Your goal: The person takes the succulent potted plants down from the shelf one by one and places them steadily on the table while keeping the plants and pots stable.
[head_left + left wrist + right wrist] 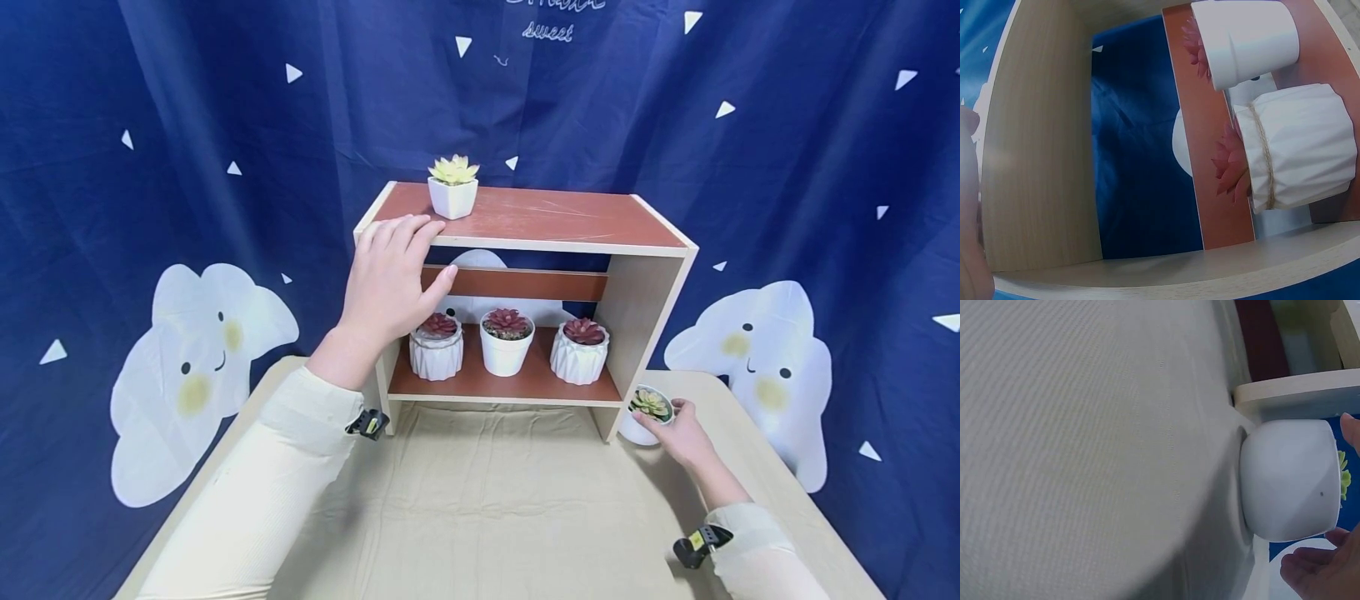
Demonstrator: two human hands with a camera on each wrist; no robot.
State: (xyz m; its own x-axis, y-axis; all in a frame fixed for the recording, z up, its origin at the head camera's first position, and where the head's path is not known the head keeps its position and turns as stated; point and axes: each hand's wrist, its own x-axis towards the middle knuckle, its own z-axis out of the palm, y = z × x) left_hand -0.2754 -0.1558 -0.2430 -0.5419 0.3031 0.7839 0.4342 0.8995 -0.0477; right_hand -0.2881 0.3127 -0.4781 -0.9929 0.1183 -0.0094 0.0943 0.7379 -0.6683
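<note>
A potted green succulent (651, 406) in a rounded white pot (1288, 481) stands on the table beside the shelf's right side. My right hand (684, 437) spans its rim, thumb on one side and fingertips on the other. At the shelf's top left front edge, my left hand (393, 275) rests with fingers extended over the board and thumb apart. Just behind those fingertips is a small white pot with a yellow-green succulent (453, 187). The left wrist view catches only part of the left hand (969, 212) at its edge.
On the lower board of the wooden shelf (555, 218) stand three white pots with dark red succulents: a left one (437, 350), a smooth middle one (506, 350) and a ridged right one (580, 354). A beige cloth (495, 500) covers the table; a blue curtain (585, 108) hangs behind.
</note>
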